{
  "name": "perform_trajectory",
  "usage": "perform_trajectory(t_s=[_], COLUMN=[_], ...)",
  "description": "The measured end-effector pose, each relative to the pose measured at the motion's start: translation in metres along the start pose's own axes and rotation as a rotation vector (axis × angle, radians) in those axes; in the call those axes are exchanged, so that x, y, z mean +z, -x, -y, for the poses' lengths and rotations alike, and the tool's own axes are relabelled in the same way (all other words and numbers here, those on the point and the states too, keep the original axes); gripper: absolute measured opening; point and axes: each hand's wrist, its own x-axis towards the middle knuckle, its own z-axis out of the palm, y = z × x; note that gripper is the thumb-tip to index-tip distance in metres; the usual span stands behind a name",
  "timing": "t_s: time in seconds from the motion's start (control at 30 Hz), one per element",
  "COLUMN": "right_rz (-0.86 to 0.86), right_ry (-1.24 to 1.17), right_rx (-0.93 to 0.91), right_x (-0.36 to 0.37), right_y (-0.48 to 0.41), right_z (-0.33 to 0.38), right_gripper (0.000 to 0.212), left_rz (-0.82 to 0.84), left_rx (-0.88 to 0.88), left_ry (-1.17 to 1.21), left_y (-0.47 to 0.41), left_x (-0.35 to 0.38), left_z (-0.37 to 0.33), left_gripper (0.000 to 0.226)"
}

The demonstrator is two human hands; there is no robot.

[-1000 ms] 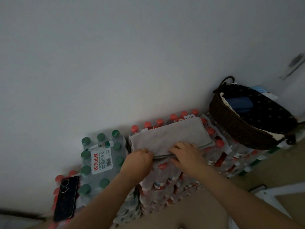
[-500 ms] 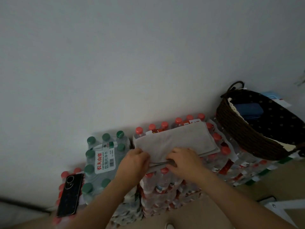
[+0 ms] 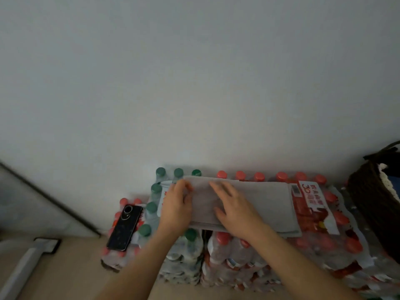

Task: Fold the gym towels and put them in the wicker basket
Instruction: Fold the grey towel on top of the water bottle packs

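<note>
Plain white wall (image 3: 194, 83) fills the upper view, and shrink-wrapped packs of bottled water stand against its foot on a beige floor (image 3: 71, 269). A red-capped bottle pack (image 3: 313, 215) serves as the work surface. The folded grey gym towel (image 3: 259, 204) lies flat on top of it, its left end reaching over the green-capped bottle pack (image 3: 151, 211) just to the left of the red-capped pack. The person's left hand (image 3: 176, 205) grips the towel's left edge with curled fingers, though blur hides the exact hold. The right hand (image 3: 234, 210) presses on the towel with straight, spread fingers. A dark wicker basket (image 3: 368, 198) stands just right of the red-capped pack, cut by the frame edge. Further left of that pack, beyond the green caps, a black phone (image 3: 125, 227) rests on a lower pack.
</note>
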Motion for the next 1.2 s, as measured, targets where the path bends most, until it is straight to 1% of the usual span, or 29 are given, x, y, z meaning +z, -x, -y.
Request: perform_trajectory(t_s=[0.07,0.13,0.2,0.3,0.37,0.43,0.5,0.57,0.63,0.73,0.8,0.83,0.9,0.93,0.97,1.0,1.03,1.07,1.1,1.13,1.17,1.2], right_rz=[0.066,0.115,0.169,0.209,0.157,0.121,0.182,0.251,0.255,0.265,0.229,0.193,0.182,0.206,0.221,0.198,0.126,0.051,0.0,-0.015,-0.009,0.008], right_ry=[0.031,0.045,0.059,0.094,0.113,0.13,0.15,0.205,0.234,0.202,0.067,-0.091,-0.571,-0.801,-0.952,-1.013,-1.011,-0.997,-0.978,-0.946,-0.882,-0.804], right_rx=[-0.052,-0.101,-0.132,-0.102,-0.081,-0.077,-0.045,-0.019,-0.011,-0.001,0.017,0.039,0.114,0.15,0.166,0.175,0.191,0.219,0.25,0.261,0.248,0.223], right_x=[0.012,0.024,0.035,0.043,0.045,0.052,0.066,0.082,0.088,0.077,0.066,0.06,0.048,0.043,0.042,0.043,0.045,0.047,0.051,0.055,0.058,0.059], right_y=[-0.012,-0.021,-0.028,-0.035,-0.04,-0.044,-0.048,-0.048,-0.047,-0.046,-0.042,-0.039,-0.035,-0.032,-0.031,-0.031,-0.031,-0.032,-0.033,-0.033,-0.032,-0.031], right_z=[0.025,0.051,0.075,0.101,0.116,0.133,0.147,0.153,0.153,0.156,0.166,0.174,0.192,0.2,0.205,0.207,0.207,0.205,0.199,0.193,0.188,0.184], right_gripper=[0.065,0.064,0.065,0.066,0.064,0.062,0.064,0.069,0.07,0.071,0.071,0.069,0.064,0.058,0.046,0.028,0.014,0.009,0.013,0.02,0.027,0.034], left_rz=[-0.059,-0.095,-0.114,-0.053,-0.011,-0.005,-0.035,-0.062,-0.034,0.021,0.022,0.019,0.032,0.059,0.095,0.139,0.19,0.242,0.285,0.293,0.262,0.217], left_rx=[-0.077,-0.198,-0.318,-0.417,-0.438,-0.455,-0.476,-0.488,-0.467,-0.448,-0.436,-0.431,-0.381,-0.332,-0.281,-0.24,-0.215,-0.218,-0.225,-0.215,-0.172,-0.104], left_ry=[-0.041,-0.044,-0.012,0.066,0.13,0.256,0.343,0.358,0.345,0.324,0.344,0.38,0.475,0.512,0.534,0.56,0.61,0.67,0.719,0.713,0.631,0.485], left_y=[-0.004,-0.002,0.004,0.011,0.013,0.015,0.016,0.015,0.016,0.017,0.016,0.017,0.019,0.022,0.026,0.029,0.03,0.029,0.028,0.024,0.019,0.013], left_x=[-0.029,-0.057,-0.078,-0.097,-0.106,-0.112,-0.12,-0.126,-0.129,-0.131,-0.134,-0.136,-0.14,-0.139,-0.138,-0.137,-0.136,-0.137,-0.14,-0.144,-0.148,-0.152], left_z=[0.021,0.043,0.063,0.089,0.094,0.098,0.104,0.114,0.119,0.115,0.112,0.109,0.092,0.083,0.074,0.067,0.064,0.065,0.066,0.068,0.07,0.071], left_gripper=[0.018,0.023,0.035,0.055,0.064,0.069,0.072,0.075,0.077,0.078,0.081,0.081,0.078,0.077,0.078,0.081,0.084,0.087,0.088,0.087,0.085,0.082])
